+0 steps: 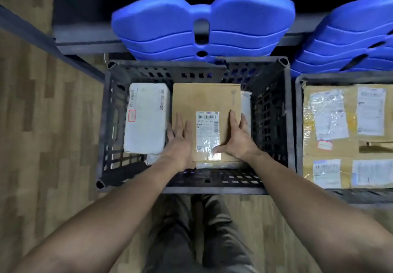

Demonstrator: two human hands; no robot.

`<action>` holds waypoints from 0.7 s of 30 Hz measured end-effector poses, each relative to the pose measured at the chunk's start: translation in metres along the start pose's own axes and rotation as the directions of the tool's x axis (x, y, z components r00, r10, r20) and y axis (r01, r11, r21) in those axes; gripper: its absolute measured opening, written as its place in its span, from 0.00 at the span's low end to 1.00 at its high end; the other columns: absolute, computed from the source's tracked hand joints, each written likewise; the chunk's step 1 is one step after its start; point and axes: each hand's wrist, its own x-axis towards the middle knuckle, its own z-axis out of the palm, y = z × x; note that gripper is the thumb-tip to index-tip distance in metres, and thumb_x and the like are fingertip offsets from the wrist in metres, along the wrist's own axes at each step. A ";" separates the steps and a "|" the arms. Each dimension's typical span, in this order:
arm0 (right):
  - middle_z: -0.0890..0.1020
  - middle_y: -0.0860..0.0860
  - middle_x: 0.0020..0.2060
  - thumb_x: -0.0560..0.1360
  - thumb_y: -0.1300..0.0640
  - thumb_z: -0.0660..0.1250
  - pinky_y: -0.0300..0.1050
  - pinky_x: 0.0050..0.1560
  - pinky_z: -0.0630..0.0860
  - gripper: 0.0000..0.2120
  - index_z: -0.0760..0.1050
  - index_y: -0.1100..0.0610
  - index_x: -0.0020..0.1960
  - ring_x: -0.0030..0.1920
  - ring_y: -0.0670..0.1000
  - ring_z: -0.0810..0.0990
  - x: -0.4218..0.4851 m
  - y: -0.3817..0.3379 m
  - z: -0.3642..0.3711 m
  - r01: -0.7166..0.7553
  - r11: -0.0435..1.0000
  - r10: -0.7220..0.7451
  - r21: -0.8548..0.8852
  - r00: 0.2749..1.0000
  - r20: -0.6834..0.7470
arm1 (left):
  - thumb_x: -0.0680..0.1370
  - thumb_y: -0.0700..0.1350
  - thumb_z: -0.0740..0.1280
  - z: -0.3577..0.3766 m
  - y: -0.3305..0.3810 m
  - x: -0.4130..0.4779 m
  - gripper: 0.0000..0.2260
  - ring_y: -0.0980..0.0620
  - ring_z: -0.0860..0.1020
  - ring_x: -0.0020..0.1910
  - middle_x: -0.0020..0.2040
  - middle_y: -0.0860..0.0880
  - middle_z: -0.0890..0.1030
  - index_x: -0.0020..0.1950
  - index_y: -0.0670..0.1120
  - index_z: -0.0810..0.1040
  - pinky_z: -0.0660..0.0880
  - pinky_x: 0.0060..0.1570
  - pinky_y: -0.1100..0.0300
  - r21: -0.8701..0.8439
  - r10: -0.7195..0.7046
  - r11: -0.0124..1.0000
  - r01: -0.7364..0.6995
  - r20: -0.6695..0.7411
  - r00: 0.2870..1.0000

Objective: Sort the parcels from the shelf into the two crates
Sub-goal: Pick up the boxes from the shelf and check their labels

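Note:
A brown cardboard parcel (204, 100) with a white label lies inside the black slatted crate (272, 107) right below me. My left hand (180, 143) lies flat on the parcel's near left part, fingers straight. My right hand (236, 136) rests on its near right edge, fingers stretched along the side and thumb across the label. A white wrapped parcel (146, 119) sits in the same crate to the left. A second crate (299, 124) on the right holds several taped brown parcels (331, 122).
Stacked blue plastic seats (202, 24) sit on the dark shelf (85, 47) beyond the crates, with more of the blue seats (357, 45) at the right. Wood-pattern floor (53, 145) lies to the left. My legs (197, 234) stand just behind the near crate wall.

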 end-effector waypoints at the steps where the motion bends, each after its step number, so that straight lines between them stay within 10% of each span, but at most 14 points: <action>1: 0.27 0.54 0.80 0.61 0.46 0.86 0.53 0.80 0.57 0.75 0.29 0.46 0.82 0.83 0.57 0.52 0.006 0.004 0.004 0.000 1.000 0.000 -0.017 1.000 0.012 | 0.70 0.48 0.82 0.006 -0.001 0.005 0.64 0.29 0.32 0.79 0.74 0.42 0.17 0.82 0.45 0.30 0.56 0.80 0.39 0.034 -0.005 0.999 0.004 0.009 1.000; 5: 0.22 0.50 0.77 0.60 0.45 0.87 0.56 0.77 0.66 0.76 0.26 0.41 0.80 0.80 0.60 0.64 0.022 0.013 0.016 0.011 0.997 -0.009 -0.081 1.000 0.028 | 0.74 0.52 0.78 0.018 0.002 0.016 0.60 0.25 0.32 0.78 0.77 0.34 0.23 0.81 0.40 0.29 0.48 0.80 0.38 0.158 -0.044 0.987 0.038 0.032 0.999; 9: 0.19 0.52 0.75 0.61 0.42 0.85 0.57 0.78 0.65 0.74 0.27 0.45 0.81 0.83 0.61 0.54 0.026 0.011 0.017 0.062 0.976 -0.052 -0.210 0.997 0.050 | 0.73 0.60 0.74 0.018 0.005 0.022 0.60 0.27 0.44 0.80 0.80 0.27 0.39 0.81 0.36 0.34 0.49 0.79 0.37 0.380 -0.042 0.924 0.048 -0.025 0.999; 13: 0.18 0.58 0.74 0.65 0.29 0.76 0.67 0.81 0.45 0.71 0.27 0.57 0.81 0.79 0.62 0.26 0.027 -0.006 0.011 0.165 0.775 -0.157 -0.610 0.985 0.067 | 0.71 0.60 0.78 0.010 -0.009 0.034 0.65 0.35 0.31 0.80 0.78 0.36 0.25 0.80 0.38 0.27 0.40 0.81 0.41 0.317 0.034 0.947 -0.056 0.076 0.997; 21: 0.21 0.60 0.74 0.66 0.32 0.77 0.64 0.81 0.36 0.73 0.22 0.60 0.76 0.75 0.62 0.22 0.041 -0.016 0.016 0.201 0.674 -0.098 -0.711 0.978 0.183 | 0.70 0.58 0.80 0.012 -0.008 0.060 0.67 0.38 0.29 0.80 0.74 0.43 0.20 0.77 0.40 0.24 0.42 0.82 0.46 0.280 -0.011 0.959 -0.037 0.168 0.986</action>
